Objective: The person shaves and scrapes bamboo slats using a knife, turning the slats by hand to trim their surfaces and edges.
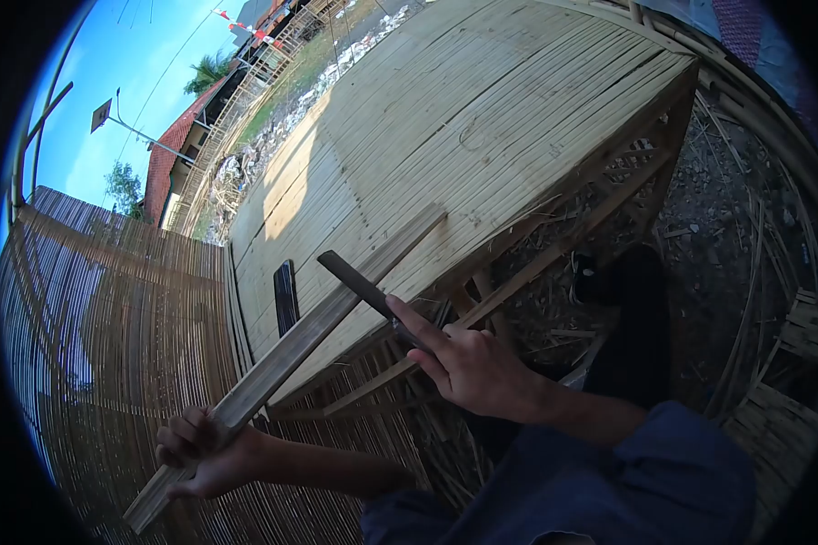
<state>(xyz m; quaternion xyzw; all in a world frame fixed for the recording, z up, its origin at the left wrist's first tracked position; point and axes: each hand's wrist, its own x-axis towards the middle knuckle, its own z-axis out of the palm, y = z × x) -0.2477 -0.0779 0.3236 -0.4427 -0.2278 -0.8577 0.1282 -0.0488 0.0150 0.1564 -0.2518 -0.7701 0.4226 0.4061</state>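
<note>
A long bamboo strip [286, 363] slants from the lower left up onto the slatted bamboo table [409, 118]. Near its lower end my left hand [211, 451] is wrapped around it, with a short length sticking out past the fist. My right hand [473, 361] grips a knife with a dark, flat blade [356, 286], its handle mostly hidden in the palm. The index finger stretches along the back of the blade. The blade crosses over the strip near the table's front edge. The strip's far end rests on the tabletop.
A dark phone [285, 295] lies on the table left of the strip. A woven bamboo screen [118, 336] stands at the left. Below the table are wooden braces [573, 218], my dark-clad leg [632, 318] and scattered bamboo scraps. Bamboo poles [773, 100] run along the right.
</note>
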